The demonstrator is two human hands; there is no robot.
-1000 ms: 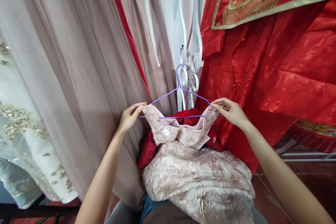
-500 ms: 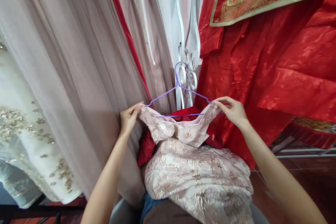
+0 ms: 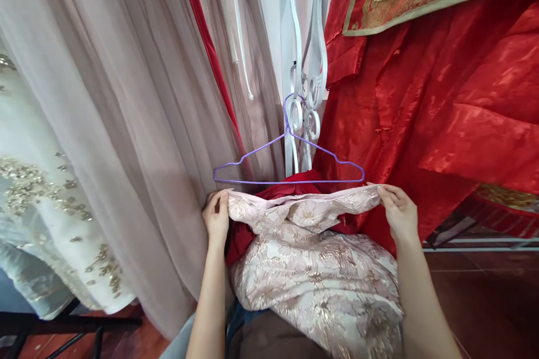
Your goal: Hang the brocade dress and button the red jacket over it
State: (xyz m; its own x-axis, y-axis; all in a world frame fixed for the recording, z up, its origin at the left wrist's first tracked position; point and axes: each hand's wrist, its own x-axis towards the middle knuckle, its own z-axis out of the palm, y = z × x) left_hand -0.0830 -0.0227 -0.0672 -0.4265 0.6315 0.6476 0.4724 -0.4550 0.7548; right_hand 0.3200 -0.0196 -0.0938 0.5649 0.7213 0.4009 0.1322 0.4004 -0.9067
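A pale pink dress [image 3: 315, 275] with a metallic floral pattern lies across the lap, its top edge stretched out between my hands. My left hand [image 3: 217, 216] pinches the left shoulder part of the dress. The right shoulder part is pinched in my right hand [image 3: 398, 210]. Just above the dress's top edge hangs a purple hanger [image 3: 288, 182], free of the dress, its hook by the scrolled white metal stand [image 3: 297, 115]. Dark red cloth [image 3: 241, 242] shows behind the dress.
Greyish-pink curtains [image 3: 126, 123] hang at the left, beside a white gown [image 3: 50, 207] with gold sequins. Red satin garments [image 3: 379, 95] with gold embroidery fill the right side. Reddish floor tiles [image 3: 484, 297] show at the lower right, and black metal bars [image 3: 96, 325] at the lower left.
The dress's shoulder parts have come off the hanger's ends and moved down towards me. My hands are lower and farther apart, still holding the dress.
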